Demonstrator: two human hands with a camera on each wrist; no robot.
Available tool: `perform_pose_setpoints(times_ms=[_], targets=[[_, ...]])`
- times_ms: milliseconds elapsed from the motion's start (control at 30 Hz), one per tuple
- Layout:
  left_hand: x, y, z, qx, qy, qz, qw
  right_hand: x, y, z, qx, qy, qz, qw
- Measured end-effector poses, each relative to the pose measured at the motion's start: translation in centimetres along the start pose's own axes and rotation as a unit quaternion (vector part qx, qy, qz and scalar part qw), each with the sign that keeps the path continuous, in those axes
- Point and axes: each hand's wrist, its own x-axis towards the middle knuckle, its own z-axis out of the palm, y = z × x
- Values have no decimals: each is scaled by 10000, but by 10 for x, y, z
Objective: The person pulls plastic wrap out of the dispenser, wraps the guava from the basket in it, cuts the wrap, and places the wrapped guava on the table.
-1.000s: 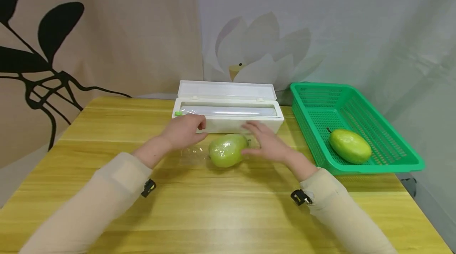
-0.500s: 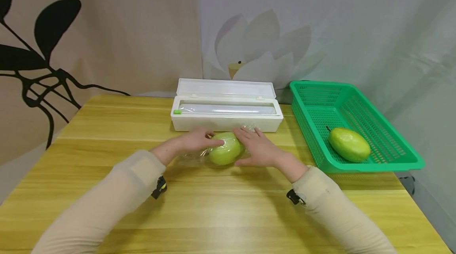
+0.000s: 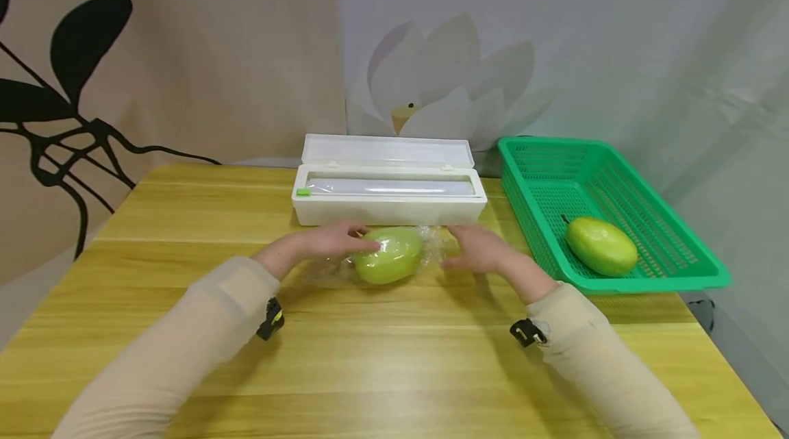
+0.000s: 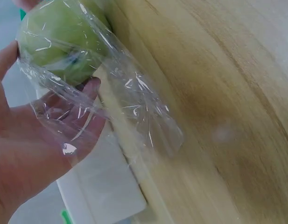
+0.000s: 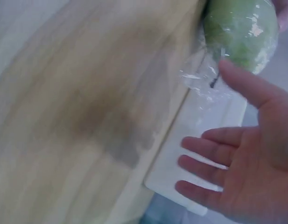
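A green oval fruit (image 3: 390, 257) with a dark stem (image 5: 214, 83) is covered in clear plastic wrap (image 4: 144, 107), just in front of the white wrap box. My left hand (image 3: 329, 239) grips its left end, thumb on the near side and fingers around the far side. Loose wrap hangs over those fingers and trails from that end in the left wrist view. On the right, my right hand (image 3: 479, 247) is held with fingers spread and nothing in them. Its thumb (image 5: 244, 81) is close to the crinkled film at the stem end; contact is unclear.
Behind the fruit stands the white wrap box (image 3: 388, 209), its lid (image 3: 388, 150) raised and a roll (image 3: 394, 187) inside. A green basket (image 3: 659, 285) at the right holds another green fruit (image 3: 600, 246). A curtain hangs behind the wooden table (image 3: 394, 370).
My left hand has come right and taken hold of the fruit's left end. My right hand first pressed against the fruit's right end, then drew away to the right.
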Motion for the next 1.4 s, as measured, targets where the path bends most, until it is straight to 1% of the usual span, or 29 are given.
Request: perform_pose_setpoints(times_ms=[100, 200, 333, 400, 433, 467, 533, 600, 633, 667, 700, 767, 867, 967, 1000, 1033, 1100, 1167, 1233, 1300, 1400], targets=[[1, 0, -2, 41, -60, -14, 10000, 5, 0, 4, 227, -152, 266, 9993], [2, 2, -2, 20, -82, -52, 10000, 9, -1, 8, 474, -115, 503, 9975], [3, 4, -3, -9, -107, -40, 9999, 13, 0, 9, 777, 142, 532, 9955], [3, 5, -3, -24, -112, -32, 9999, 14, 1, 7, 1098, 195, 508, 9925], [4, 5, -3, -42, -109, -23, 9999, 14, 2, 6, 1346, 181, 529, 9893], [4, 5, -3, -38, -109, -6, 9999, 14, 2, 4, 1708, 142, 543, 9837], [6, 5, -4, -17, -101, 29, 9999, 14, 1, 1, 2425, 124, 540, 9686], [8, 5, -3, 22, -100, 52, 9999, 14, 0, -2, 3121, 116, 497, 9487], [9, 5, -3, 57, -96, 67, 9999, 14, -2, -3, 3389, 134, 451, 9396], [9, 6, -2, 90, -99, 81, 9999, 14, -3, -3, 3571, 157, 370, 9332], [10, 6, -2, 106, -91, 80, 9999, 15, -4, -3, 3640, 195, 307, 9307], [12, 6, -2, 126, -75, 81, 9999, 15, -5, -2, 3619, 300, 143, 9316], [14, 5, -1, 66, -61, 88, 9999, 14, -5, 0, 3437, 532, -71, 9376], [16, 3, -1, -11, -92, 115, 9999, 14, -3, 2, 3450, 637, -238, 9361], [16, 2, 0, -44, -109, 123, 9999, 14, -2, 3, 3462, 608, -293, 9357], [17, 2, 0, -75, -127, 136, 9998, 14, -1, 4, 3395, 530, -347, 9385], [18, 2, 0, -133, -166, 162, 9996, 13, -1, 6, 3189, 274, -546, 9458], [19, 2, 0, -190, -201, 160, 9995, 12, -3, 8, 2969, -6, -833, 9513], [19, 3, 0, -254, -241, 154, 9993, 11, -7, 9, 2812, -275, -1040, 9536], [20, 5, 0, -284, -278, 176, 9991, 10, -14, 11, 2635, -341, -1198, 9566], [21, 8, 1, -307, -316, 282, 9986, 12, -26, 14, 2033, -157, -1244, 9711]])
